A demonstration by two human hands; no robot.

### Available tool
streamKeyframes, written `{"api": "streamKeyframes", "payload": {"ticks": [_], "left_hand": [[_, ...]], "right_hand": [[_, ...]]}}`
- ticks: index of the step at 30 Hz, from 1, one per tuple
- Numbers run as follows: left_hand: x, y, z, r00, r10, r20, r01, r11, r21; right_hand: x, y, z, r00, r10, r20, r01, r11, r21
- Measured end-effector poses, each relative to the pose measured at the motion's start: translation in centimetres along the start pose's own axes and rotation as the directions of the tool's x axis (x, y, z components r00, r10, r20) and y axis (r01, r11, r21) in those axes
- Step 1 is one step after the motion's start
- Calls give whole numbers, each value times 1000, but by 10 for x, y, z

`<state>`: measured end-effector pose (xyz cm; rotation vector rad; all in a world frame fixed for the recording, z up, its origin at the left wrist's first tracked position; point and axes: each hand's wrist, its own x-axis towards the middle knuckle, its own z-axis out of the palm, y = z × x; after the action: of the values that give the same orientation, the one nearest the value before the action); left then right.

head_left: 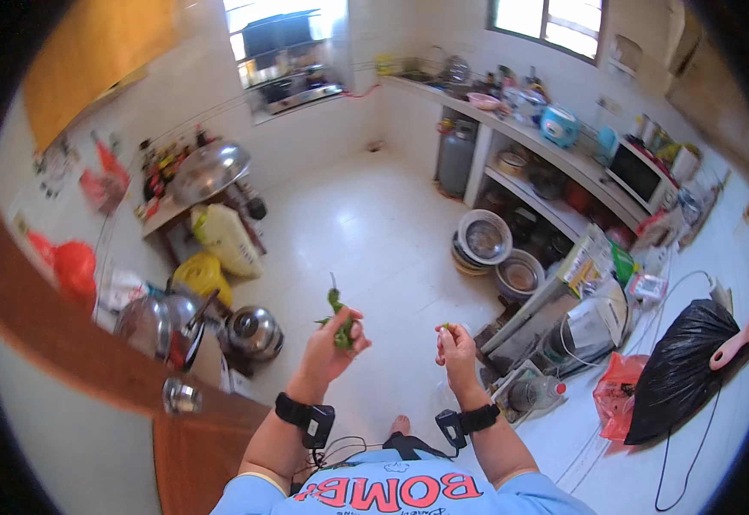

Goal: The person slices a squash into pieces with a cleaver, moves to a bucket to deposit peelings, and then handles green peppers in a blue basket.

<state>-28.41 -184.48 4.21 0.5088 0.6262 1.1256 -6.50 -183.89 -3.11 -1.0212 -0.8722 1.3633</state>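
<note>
In the middle of the view, my left hand is closed around a small bunch of green vegetable. Parts of it poke out above and beside the fingers, with a thin pale tip pointing up; its exact kind is hard to make out. My right hand is held up a short way to the right, its fingertips pinched together on a small green piece. The two hands are apart, both raised above the floor. Each wrist wears a black strap with a small box.
An open wooden door with a round knob stands at my left, near a steel kettle and a yellow bucket. On the right are stacked basins, a counter with a blue rice cooker, and a hanging black bag.
</note>
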Motion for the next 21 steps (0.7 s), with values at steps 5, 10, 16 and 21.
{"api": "streamKeyframes", "payload": {"ticks": [5, 10, 16, 21], "left_hand": [[93, 15, -3, 993, -15, 116, 12, 1000, 21], [181, -44, 48, 896, -360, 260, 377, 926, -19], [243, -113, 97, 565, -654, 502, 625, 737, 257], [214, -180, 116, 325, -883, 338, 754, 458, 471]], "right_hand": [[53, -22, -14, 984, -83, -158, 64, 990, -124], [37, -42, -75, 908, -190, -373, 149, 979, -136], [-39, -28, -110, 629, -334, -702, 202, 942, -267], [-140, 18, -88, 409, -174, -896, 167, 979, -114]]}}
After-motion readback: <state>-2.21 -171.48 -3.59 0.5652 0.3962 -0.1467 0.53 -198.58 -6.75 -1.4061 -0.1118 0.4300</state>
